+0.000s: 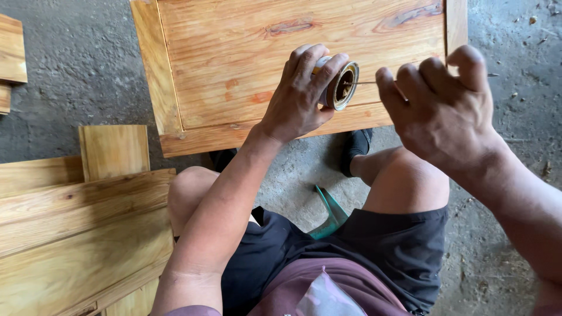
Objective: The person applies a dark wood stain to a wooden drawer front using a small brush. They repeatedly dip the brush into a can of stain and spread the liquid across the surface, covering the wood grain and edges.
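Observation:
My left hand (301, 93) grips a small round can (339, 86) held on its side, its open mouth facing right. My right hand (440, 108) is closed around a thin metal rod or wire (366, 82) whose tip reaches into the can's mouth. Both hands hover over the near edge of a varnished wooden panel (234, 52) with a raised frame, which lies on the concrete floor. My bare knees and dark shorts show below the hands.
More varnished wooden pieces (70, 222) are stacked at the left. Another wooden piece (12, 52) lies at the far left edge. A teal sandal strap (329, 212) sits between my legs. Rough grey concrete floor (76, 76) surrounds everything.

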